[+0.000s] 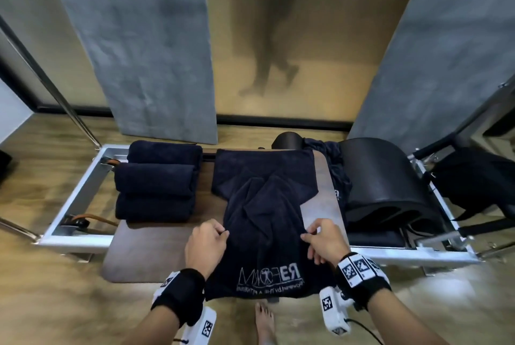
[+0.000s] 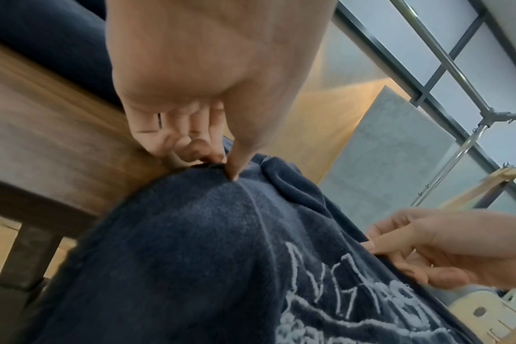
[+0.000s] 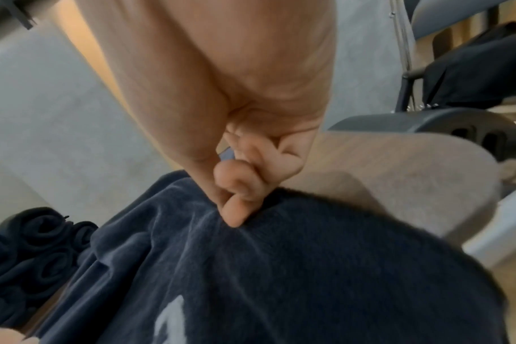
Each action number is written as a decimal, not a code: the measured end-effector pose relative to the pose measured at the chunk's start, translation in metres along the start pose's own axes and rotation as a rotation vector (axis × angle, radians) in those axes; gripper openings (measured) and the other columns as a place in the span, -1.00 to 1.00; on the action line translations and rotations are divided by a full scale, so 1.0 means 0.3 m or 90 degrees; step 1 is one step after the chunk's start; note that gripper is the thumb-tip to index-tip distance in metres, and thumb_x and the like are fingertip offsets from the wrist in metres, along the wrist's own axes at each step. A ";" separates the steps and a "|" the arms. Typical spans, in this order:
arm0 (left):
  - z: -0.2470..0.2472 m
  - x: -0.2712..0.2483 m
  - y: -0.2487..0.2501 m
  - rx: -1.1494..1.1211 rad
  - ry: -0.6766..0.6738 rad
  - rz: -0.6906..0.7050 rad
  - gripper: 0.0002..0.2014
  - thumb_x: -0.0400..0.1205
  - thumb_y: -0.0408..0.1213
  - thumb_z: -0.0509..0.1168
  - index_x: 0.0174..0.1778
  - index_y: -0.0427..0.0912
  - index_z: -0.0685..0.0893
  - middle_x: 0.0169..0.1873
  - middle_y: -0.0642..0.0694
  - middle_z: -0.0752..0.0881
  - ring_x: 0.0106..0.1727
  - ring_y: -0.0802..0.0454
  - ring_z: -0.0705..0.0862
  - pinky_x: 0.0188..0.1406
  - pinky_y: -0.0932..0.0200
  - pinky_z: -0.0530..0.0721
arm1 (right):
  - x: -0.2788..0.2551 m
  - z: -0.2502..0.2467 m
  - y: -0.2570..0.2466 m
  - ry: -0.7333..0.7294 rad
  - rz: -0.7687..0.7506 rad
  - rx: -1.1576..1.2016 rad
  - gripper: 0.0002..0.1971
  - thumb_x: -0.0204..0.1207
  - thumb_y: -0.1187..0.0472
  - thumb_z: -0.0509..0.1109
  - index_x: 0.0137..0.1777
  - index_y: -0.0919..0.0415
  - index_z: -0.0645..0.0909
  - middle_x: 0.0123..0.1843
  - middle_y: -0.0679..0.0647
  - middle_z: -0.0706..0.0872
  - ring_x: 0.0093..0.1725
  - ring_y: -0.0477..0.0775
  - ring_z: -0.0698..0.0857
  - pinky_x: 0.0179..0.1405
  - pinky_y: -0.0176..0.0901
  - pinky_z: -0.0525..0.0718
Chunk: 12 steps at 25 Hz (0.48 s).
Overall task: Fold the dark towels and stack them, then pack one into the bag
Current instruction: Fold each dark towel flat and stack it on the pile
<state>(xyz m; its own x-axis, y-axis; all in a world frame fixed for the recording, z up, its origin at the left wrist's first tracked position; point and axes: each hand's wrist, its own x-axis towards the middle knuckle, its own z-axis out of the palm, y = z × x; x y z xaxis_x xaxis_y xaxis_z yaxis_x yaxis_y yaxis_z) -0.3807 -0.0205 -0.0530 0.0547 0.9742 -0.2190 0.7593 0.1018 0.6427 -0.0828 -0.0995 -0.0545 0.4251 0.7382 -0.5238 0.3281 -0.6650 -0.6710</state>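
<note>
A dark navy towel (image 1: 264,227) with white lettering lies rumpled across the wooden board (image 1: 145,249), its printed end hanging over the near edge. My left hand (image 1: 207,241) pinches the towel's left edge (image 2: 218,167) between thumb and fingers. On the opposite edge my right hand (image 1: 323,241) pinches the cloth (image 3: 236,209) the same way. Three folded dark towels (image 1: 157,181) lie stacked at the board's far left. A black bag (image 1: 479,183) hangs on the frame at far right.
More dark cloth (image 1: 337,166) lies crumpled behind the board, next to a black curved barrel (image 1: 387,177). A metal frame (image 1: 75,188) surrounds the board. Grey panels (image 1: 145,46) stand behind, and a person's shadow shows between them. My bare foot (image 1: 264,319) stands below the hanging towel.
</note>
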 end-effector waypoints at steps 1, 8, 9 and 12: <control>-0.001 0.010 0.011 -0.046 0.009 -0.004 -0.87 0.68 -0.15 0.48 -0.15 0.01 0.70 -0.40 0.01 0.77 -0.11 -0.15 0.82 -0.07 -0.12 0.81 | -0.002 -0.003 -0.018 0.012 0.001 0.059 -0.79 0.67 0.27 0.47 0.08 0.28 0.46 -0.54 0.27 0.73 -0.74 0.15 0.53 -0.78 -0.26 0.34; -0.043 0.033 0.077 -0.325 -0.007 0.092 -0.54 0.79 -0.32 0.36 0.61 -0.12 0.42 0.43 -0.02 0.61 0.44 0.11 0.62 0.44 0.05 0.63 | -0.056 -0.065 -0.145 0.089 -0.107 0.394 -0.69 0.70 0.45 0.40 0.33 0.16 0.48 -0.02 0.35 0.77 -0.13 0.35 0.84 -0.12 0.18 0.87; -0.038 0.007 0.060 -0.271 -0.011 0.125 -0.49 0.77 -0.28 0.40 0.63 -0.09 0.42 0.44 0.06 0.56 0.47 0.14 0.56 0.51 0.06 0.56 | -0.074 -0.055 -0.130 0.105 -0.119 0.361 -0.70 0.68 0.47 0.41 0.30 0.17 0.53 -0.02 0.33 0.76 -0.12 0.32 0.83 -0.10 0.16 0.86; -0.014 -0.095 -0.021 -0.075 0.006 0.264 -0.81 0.70 -0.12 0.48 0.18 0.03 0.67 0.10 0.17 0.63 0.20 0.15 0.63 0.33 -0.03 0.64 | -0.125 -0.008 -0.048 0.119 -0.167 0.167 -0.85 0.58 0.51 0.48 -0.03 0.25 0.70 -0.19 0.21 0.80 -0.24 0.22 0.76 -0.22 -0.04 0.79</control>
<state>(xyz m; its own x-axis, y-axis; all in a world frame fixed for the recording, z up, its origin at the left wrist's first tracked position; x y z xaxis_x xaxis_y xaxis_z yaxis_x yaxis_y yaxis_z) -0.3898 -0.0480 -0.0477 0.3333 0.9392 0.0825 0.5949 -0.2773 0.7545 -0.1014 -0.1179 -0.0239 0.5092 0.8296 -0.2292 0.2297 -0.3876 -0.8927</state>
